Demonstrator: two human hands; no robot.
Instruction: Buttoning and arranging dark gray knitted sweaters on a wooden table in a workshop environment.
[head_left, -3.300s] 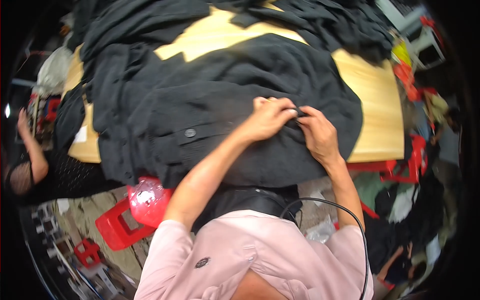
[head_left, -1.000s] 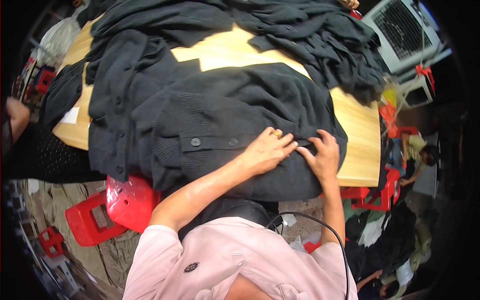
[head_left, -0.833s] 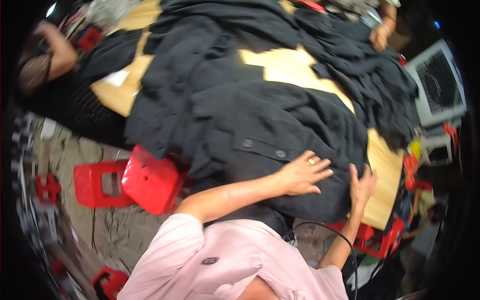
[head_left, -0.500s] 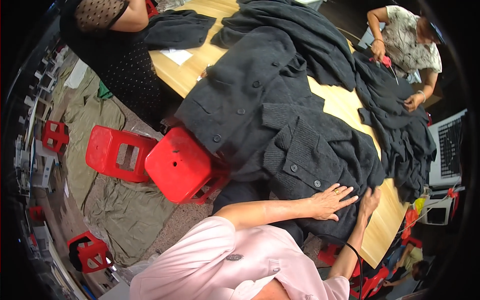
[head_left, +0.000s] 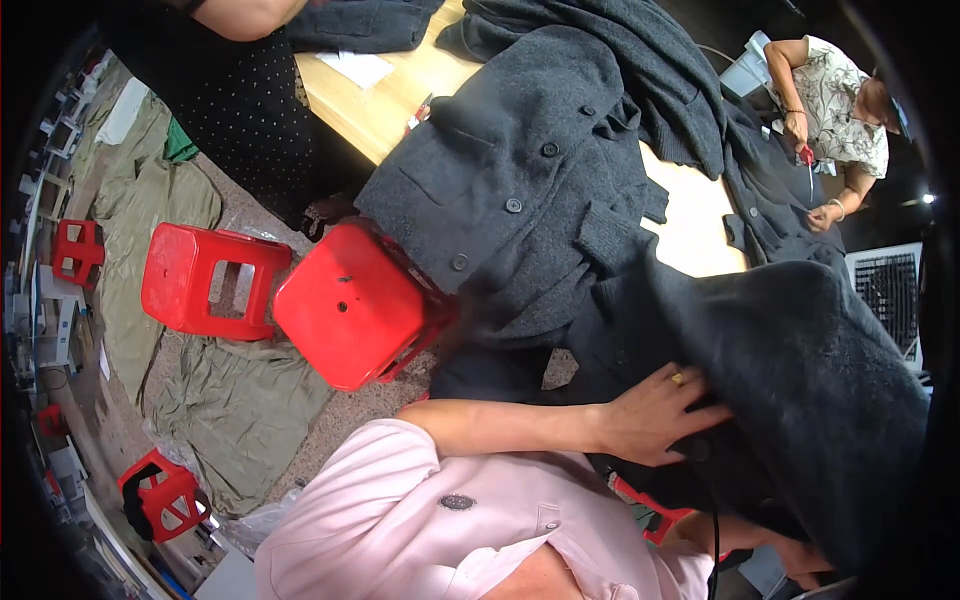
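A dark grey knitted cardigan (head_left: pixel 790 350) fills the right of the view, its cloth raised and draped across the table's near right edge. On its near part rests my left hand (head_left: pixel 650 415), fingers spread apart over the knit and a ring on one of them. My right hand (head_left: pixel 800 562) is low at the right, beside the cardigan's hanging lower edge; its fingers are blurred and partly hidden by the cloth. Left of it, a second dark grey cardigan (head_left: pixel 470 160) lies front up, its buttons showing.
Red plastic stools (head_left: pixel 350 305) stand left of the wooden table (head_left: pixel 690 215). More dark garments (head_left: pixel 640 70) are heaped at the far side. A co-worker (head_left: pixel 830 110) holds red-handled scissors (head_left: pixel 806 157) at the far right; another person (head_left: pixel 240 110) stands far left.
The near cardigan has been lifted and swung to the right. My right hand has moved down and right, off the table edge; the fingers of my left hand are more bent.
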